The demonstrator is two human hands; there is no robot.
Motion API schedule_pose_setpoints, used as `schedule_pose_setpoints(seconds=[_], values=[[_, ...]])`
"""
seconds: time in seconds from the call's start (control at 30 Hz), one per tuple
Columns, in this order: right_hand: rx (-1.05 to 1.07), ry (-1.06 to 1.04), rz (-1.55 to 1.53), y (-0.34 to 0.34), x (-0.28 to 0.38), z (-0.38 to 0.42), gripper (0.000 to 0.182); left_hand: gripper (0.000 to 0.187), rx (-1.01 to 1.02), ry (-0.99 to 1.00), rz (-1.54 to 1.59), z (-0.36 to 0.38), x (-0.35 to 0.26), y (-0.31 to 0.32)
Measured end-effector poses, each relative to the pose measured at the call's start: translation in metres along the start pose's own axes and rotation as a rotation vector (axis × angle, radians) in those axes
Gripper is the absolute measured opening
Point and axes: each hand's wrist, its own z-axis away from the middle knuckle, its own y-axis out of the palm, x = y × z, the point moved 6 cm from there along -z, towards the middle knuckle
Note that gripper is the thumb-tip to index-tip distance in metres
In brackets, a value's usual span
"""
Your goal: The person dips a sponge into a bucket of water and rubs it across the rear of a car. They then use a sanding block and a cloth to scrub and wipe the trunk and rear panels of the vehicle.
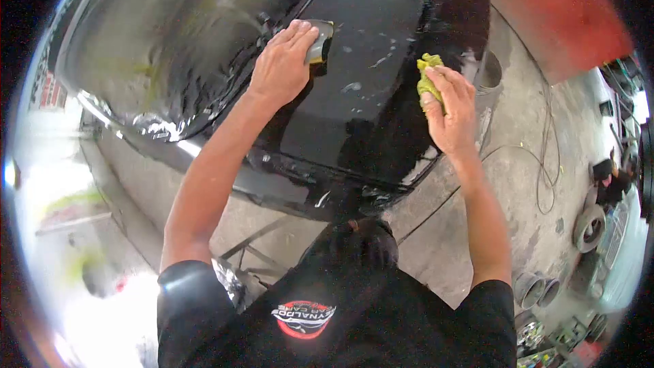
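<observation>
My left hand [283,61] lies over a grey sanding block [321,39] with a yellowish edge, fingers pressing it on the wet, glossy black car panel [320,116]. My right hand [452,110] grips a crumpled yellow-green cloth [429,82] near the panel's right side, fingers and thumb closed round it. Water beads and pale wet streaks show on the black surface between the two hands and toward the far end.
A red panel [558,13] stands at the upper right. Beside the car is a bucket [490,71]; a cable [538,163] loops over the concrete floor. A tire [588,229] and metal cans [529,290] stand at right. Metal stand legs [255,245] show below the panel.
</observation>
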Motion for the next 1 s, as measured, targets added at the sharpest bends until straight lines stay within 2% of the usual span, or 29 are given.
schedule_pose_setpoints(seconds=[0.07, 0.13, 0.23, 0.3, 0.37, 0.47, 0.5, 0.57, 0.63, 0.67, 0.77, 0.9, 1.0], values=[[0.001, 0.006, -0.032, 0.001, -0.002, 0.001, 0.039, 0.061, 0.026, -0.024, -0.017, 0.043, 0.008, -0.019], [-0.003, 0.007, -0.023, 0.004, -0.001, 0.0, 0.036, 0.061, 0.066, -0.082, -0.055, 0.115, 0.005, -0.043], [-0.002, 0.018, 0.014, 0.005, -0.002, -0.002, 0.035, 0.064, -0.008, -0.069, -0.078, 0.125, -0.003, -0.049], [-0.027, 0.011, -0.001, 0.004, -0.002, -0.004, 0.035, 0.061, 0.008, -0.091, -0.012, 0.071, -0.013, -0.036], [-0.029, -0.003, -0.012, 0.003, -0.001, -0.004, 0.035, 0.056, -0.044, -0.014, -0.02, 0.009, -0.007, -0.007], [-0.011, -0.015, -0.018, 0.001, 0.0, 0.0, 0.035, 0.05, -0.026, -0.004, -0.059, -0.02, 0.001, 0.011], [-0.012, -0.021, -0.017, 0.001, 0.0, 0.001, 0.035, 0.056, -0.025, 0.043, -0.034, -0.004, -0.002, -0.004], [-0.013, -0.014, -0.01, 0.002, -0.002, 0.0, 0.036, 0.061, -0.005, 0.001, 0.008, 0.053, -0.008, -0.035], [-0.017, -0.001, -0.005, 0.003, -0.001, -0.001, 0.035, 0.059, 0.005, -0.059, -0.101, 0.124, 0.004, -0.044], [-0.019, 0.007, 0.002, 0.004, -0.001, -0.002, 0.035, 0.058, -0.006, -0.057, -0.101, 0.128, 0.003, -0.046], [-0.02, 0.001, -0.005, 0.005, -0.002, -0.004, 0.035, 0.059, -0.013, -0.02, -0.107, 0.103, -0.003, -0.039], [-0.039, -0.023, 0.013, 0.003, 0.002, -0.002, 0.035, 0.058, 0.013, 0.079, -0.075, -0.024, -0.009, 0.012], [-0.021, -0.029, -0.001, 0.001, 0.003, -0.002, 0.035, 0.056, 0.054, 0.116, 0.001, -0.017, -0.006, 0.003]])
